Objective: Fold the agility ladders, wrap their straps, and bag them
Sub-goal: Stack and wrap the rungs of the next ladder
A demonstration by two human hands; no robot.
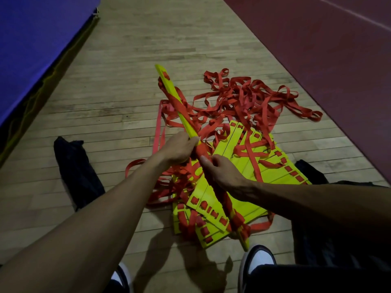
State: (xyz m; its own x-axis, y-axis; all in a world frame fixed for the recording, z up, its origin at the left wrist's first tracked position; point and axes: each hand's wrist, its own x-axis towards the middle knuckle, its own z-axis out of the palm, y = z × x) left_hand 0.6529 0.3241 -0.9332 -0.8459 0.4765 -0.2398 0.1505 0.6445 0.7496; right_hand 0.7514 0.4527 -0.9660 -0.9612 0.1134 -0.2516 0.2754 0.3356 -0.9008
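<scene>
Both forearms (110, 208) are bare all the way down to the bottom edge of the view, with no sleeve, cuff, watch or band showing on either one. The left hand (179, 149) and the right hand (222, 172) are bare as well, without gloves or rings that can be made out in this dim light. Below them the person wears dark trousers (317, 278), black or near black, loose at the knee. The shoes are two-toned: the right shoe (259, 261) has a white toe panel framed by a dark rim, and the left shoe (120, 278) shows the same white panel and dark edging, mostly hidden under the arm.
</scene>
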